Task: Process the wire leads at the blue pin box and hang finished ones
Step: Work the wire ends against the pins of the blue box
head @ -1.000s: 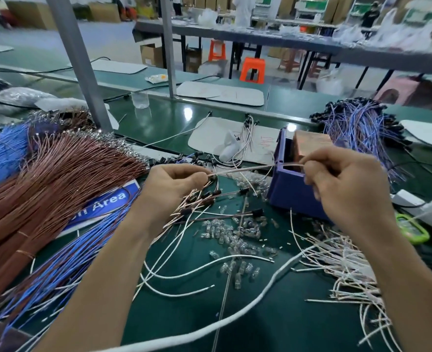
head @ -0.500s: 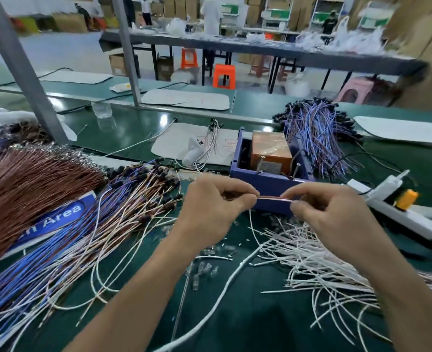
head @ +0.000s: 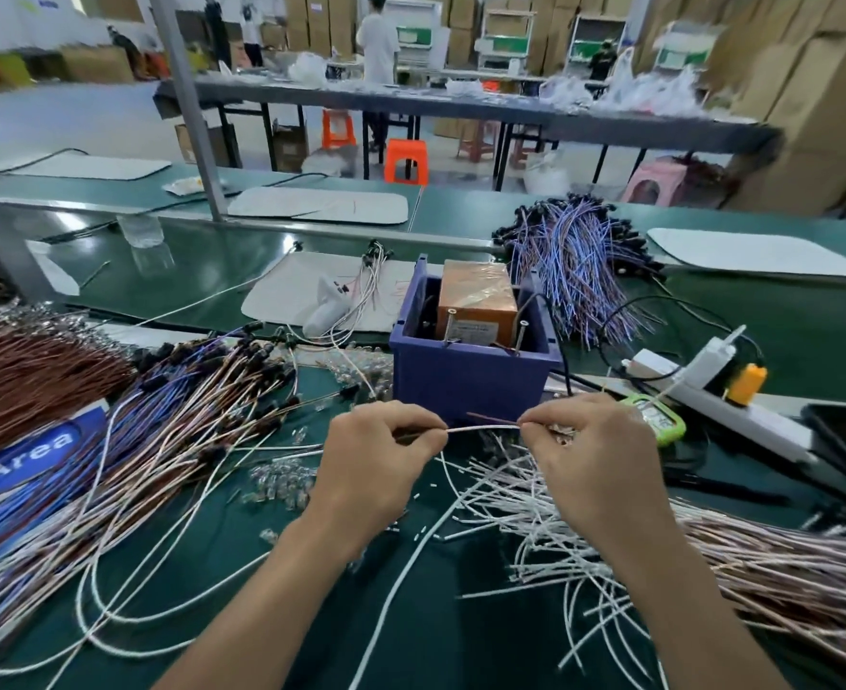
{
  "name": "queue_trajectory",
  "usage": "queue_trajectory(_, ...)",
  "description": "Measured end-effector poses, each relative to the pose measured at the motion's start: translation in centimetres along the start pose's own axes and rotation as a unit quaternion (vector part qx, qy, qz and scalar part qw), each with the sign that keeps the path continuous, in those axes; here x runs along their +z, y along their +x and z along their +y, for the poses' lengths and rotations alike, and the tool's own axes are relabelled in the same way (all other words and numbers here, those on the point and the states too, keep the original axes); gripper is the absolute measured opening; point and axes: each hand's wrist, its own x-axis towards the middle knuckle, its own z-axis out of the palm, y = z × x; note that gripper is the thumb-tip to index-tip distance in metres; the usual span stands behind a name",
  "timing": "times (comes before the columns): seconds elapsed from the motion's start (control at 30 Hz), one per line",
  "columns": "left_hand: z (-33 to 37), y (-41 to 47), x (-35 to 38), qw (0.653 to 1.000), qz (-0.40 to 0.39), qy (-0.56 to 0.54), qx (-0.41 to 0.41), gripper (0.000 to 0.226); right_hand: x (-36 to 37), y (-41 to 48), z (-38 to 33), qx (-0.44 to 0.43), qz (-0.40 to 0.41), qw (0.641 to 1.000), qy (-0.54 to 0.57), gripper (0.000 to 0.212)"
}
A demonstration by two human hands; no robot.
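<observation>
Before the blue pin box (head: 468, 385), both hands (head: 480, 458) pinch a thin white wire lead (head: 483, 428) taut.

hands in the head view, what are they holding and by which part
A thin white wire lead, stretched between both: the left hand pinches one side of the visible span, the right hand the other. Its tips are hidden.

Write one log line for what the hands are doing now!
left hand: pinches white wire | right hand: pinches same wire | place: in front of blue pin box
</observation>
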Motion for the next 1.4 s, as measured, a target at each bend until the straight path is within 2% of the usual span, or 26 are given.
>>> queue_trajectory(0.13,-0.5,-0.7,0.6,0.995,0.031,0.048,0.088,0.004,1.7,-1.0,-0.8,-0.044,0.040,0.997,-0.056,0.013)
queue_trajectory(0.27,-0.8,-1.2,1.4,0.982,0.065,0.083,0.156,0.007,2.4,-1.9,-1.7,-0.076,0.039,0.991,-0.108,0.012)
queue_trajectory(0.4,-0.8,-1.4,2.1,0.970,0.082,0.098,0.209,0.009,3.3,-2.6,-3.3,-0.081,0.019,0.968,-0.235,0.012)
queue_trajectory(0.47,-0.8,-1.4,2.4,0.967,0.089,0.098,0.216,0.007,3.6,-2.6,-3.4,-0.076,-0.011,0.977,-0.200,0.017)
queue_trajectory(0.57,-0.9,-1.3,2.3,0.970,0.093,0.087,0.209,0.009,4.1,-2.7,-2.8,-0.026,-0.061,0.995,-0.075,0.017)
queue_trajectory(0.67,-1.2,-1.0,1.7,0.972,0.077,0.096,0.199,0.011,4.8,-3.1,-1.6,-0.008,-0.054,0.998,-0.004,0.018)
queue_trajectory(0.77,-1.6,-0.4,0.6,0.977,0.105,0.094,0.161,0.010,4.6,-3.0,-0.6,0.009,-0.028,0.999,0.035,0.023)
queue_trajectory(0.83,-1.9,0.0,-0.5,0.984,0.130,0.068,0.105,0.010,4.0,-2.6,0.1,0.025,-0.002,0.998,0.051,0.025)
queue_trajectory(0.97,-2.3,0.8,-2.5,0.986,0.145,-0.071,-0.041,0.019,3.6,-2.5,0.8,0.049,0.021,0.997,0.064,0.025)
queue_trajectory(1.03,-2.2,1.2,-2.8,0.967,0.144,-0.181,-0.108,0.022,3.6,-2.7,0.8,0.050,0.021,0.996,0.065,0.025)
queue_trajectory(1.17,-1.6,1.8,-2.8,0.890,0.140,-0.374,-0.221,0.028,3.5,-2.7,0.9,0.052,0.020,0.996,0.067,0.025)
queue_trajectory(1.3,-2.0,1.8,-3.0,0.839,0.110,-0.462,-0.266,0.036,3.7,-2.7,0.8,0.055,0.020,0.996,0.071,0.028)
queue_trajectory(1.4,-2.3,1.8,-3.1,0.822,0.113,-0.489,-0.271,0.028,3.8,-2.7,0.8,0.059,0.017,0.995,0.074,0.028)
